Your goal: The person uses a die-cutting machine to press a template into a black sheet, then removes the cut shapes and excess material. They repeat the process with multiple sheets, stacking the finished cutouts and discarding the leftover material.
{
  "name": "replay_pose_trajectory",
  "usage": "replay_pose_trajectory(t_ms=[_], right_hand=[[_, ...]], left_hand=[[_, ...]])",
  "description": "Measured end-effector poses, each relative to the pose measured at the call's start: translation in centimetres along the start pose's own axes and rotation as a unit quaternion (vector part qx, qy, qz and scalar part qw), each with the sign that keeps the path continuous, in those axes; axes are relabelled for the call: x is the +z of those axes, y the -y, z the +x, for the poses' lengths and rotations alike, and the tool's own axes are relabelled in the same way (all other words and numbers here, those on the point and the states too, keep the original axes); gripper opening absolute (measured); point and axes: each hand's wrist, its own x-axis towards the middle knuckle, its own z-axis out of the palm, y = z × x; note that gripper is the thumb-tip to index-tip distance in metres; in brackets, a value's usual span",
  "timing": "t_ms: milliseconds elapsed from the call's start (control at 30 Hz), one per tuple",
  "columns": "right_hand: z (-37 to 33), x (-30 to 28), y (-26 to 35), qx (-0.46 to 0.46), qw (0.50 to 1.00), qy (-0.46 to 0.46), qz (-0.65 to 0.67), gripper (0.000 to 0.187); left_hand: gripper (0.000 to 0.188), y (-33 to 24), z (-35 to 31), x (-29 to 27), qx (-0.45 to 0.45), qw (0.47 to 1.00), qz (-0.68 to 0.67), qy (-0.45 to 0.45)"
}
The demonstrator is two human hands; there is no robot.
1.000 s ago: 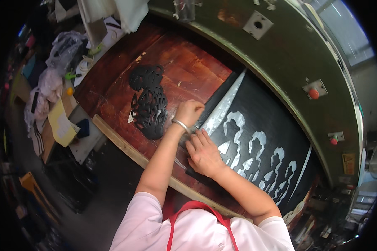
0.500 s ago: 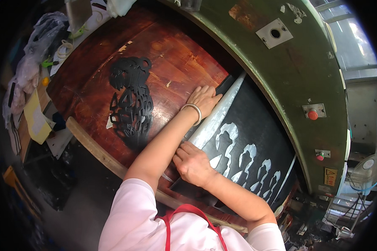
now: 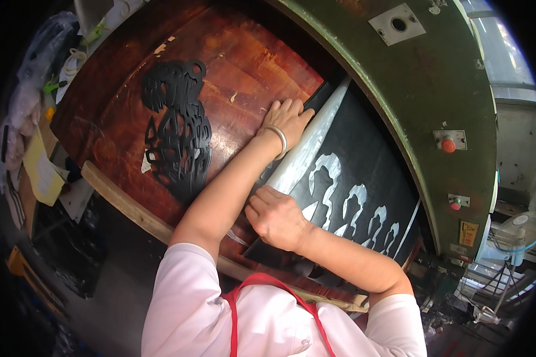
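A black sheet [image 3: 372, 154] with cut-out shapes lies on the right part of the board. Pale, shiny material shows in the openings, and a tapering pale band [image 3: 307, 152] runs along the sheet's left side. Wearing a bracelet, my left hand [image 3: 286, 123] lies with fingers spread at the black strip beside the band's far half. My right hand [image 3: 277, 219] is closed at the band's near end, gripping the sheet's edge; its fingertips are hidden. Left of my left forearm, a pile of black cut-out pieces [image 3: 181, 131] rests on the red-brown board [image 3: 244, 59].
A green machine beam [image 3: 423, 89] arches over the far right side, carrying red buttons [image 3: 448, 144]. A wooden rail [image 3: 125, 202] borders the board's near edge. Plastic bags [image 3: 33, 83] and yellow paper [image 3: 40, 169] sit at the left. A fan [image 3: 518, 235] stands at the right.
The whole view has shifted, so the board and beam appear higher and further left. Both hands keep nearly the same places on the sheet, with the right elbow slightly further out.
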Motion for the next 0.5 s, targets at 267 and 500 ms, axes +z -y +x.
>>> replay_pose_trajectory(t_ms=[267, 500], right_hand=[[0.1, -0.2, -0.1, -0.006, 1.000, 0.023, -0.002, 0.015], [0.0, -0.1, -0.2, -0.004, 1.000, 0.013, 0.001, 0.015]], left_hand=[[0.029, 0.2, -0.1, -0.3, -0.016, 0.999, -0.008, 0.035], [0.031, 1.0, 0.0, -1.0, 0.005, 0.994, -0.033, 0.106]])
